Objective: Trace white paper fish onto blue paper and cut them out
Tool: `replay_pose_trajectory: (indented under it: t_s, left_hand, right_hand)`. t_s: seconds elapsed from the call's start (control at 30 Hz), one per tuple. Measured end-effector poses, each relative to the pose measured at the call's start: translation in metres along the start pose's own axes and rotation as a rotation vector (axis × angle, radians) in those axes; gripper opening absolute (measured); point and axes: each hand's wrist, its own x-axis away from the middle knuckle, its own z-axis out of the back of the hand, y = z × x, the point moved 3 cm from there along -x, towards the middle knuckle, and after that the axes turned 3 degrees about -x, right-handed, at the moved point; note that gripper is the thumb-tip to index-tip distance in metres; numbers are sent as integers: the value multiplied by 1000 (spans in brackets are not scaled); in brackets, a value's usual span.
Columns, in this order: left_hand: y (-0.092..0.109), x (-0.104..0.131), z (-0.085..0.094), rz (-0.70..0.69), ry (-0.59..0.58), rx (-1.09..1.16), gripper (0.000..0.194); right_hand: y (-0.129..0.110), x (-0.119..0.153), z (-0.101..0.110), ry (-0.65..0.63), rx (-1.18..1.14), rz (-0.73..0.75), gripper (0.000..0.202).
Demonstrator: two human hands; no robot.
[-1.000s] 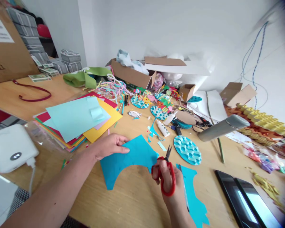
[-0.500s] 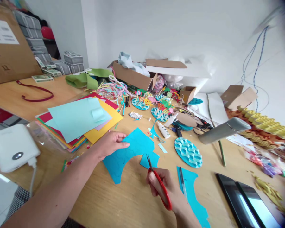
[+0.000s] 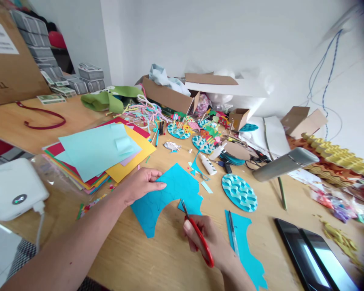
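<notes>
My left hand (image 3: 147, 185) pinches the left edge of a blue sheet of paper (image 3: 178, 182) with a curved cut-out along its lower side and faint drawn lines. In my right hand (image 3: 202, 238) are red-handled scissors (image 3: 204, 239). Their blades point up and left, with the tips by the curved edge of the sheet. Behind the blades lies a smaller blue piece (image 3: 194, 205), partly under the sheet. To the right of my right hand, a pen (image 3: 233, 234) rests on another cut blue strip (image 3: 245, 250).
Stacked coloured paper (image 3: 94, 151) lies on the left, near a white power bank (image 3: 16, 188). A wavy blue oval (image 3: 239, 192), a glue bottle (image 3: 208, 164), a grey flask (image 3: 285, 163) and a dark phone (image 3: 294, 246) are on the right. Boxes (image 3: 170, 95) stand behind.
My right hand and the scissors have moved slightly left, bringing the blade tips closer to the curved edge of the blue sheet. My left hand keeps its grip. The view has shifted a little.
</notes>
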Motion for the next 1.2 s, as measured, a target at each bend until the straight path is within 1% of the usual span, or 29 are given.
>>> replay_pose_trajectory:
  t_s: [0.13, 0.27, 0.4, 0.8, 1.0, 1.2]
  left_hand:
    - [-1, 1, -1, -5, 17, -125, 33]
    - [-1, 1, -5, -27, -13, -224, 28]
    - [-2, 1, -6, -34, -12, -284, 24]
    - [-4, 1, -8, -11, -52, -217, 26]
    - [-1, 2, -8, -11, -38, -272, 24]
    - [-1, 2, -8, -33, -33, -262, 25]
  right_hand:
    - [0, -1, 0, 13, 7, 9, 58]
    - [-2, -1, 0, 11, 15, 12, 59]
    - [-2, -1, -1, 12, 26, 12, 59]
    - [1, -2, -1, 8, 19, 52, 53]
    - [1, -3, -2, 6, 10, 52, 52]
    - [-2, -2, -2, -5, 28, 62, 55]
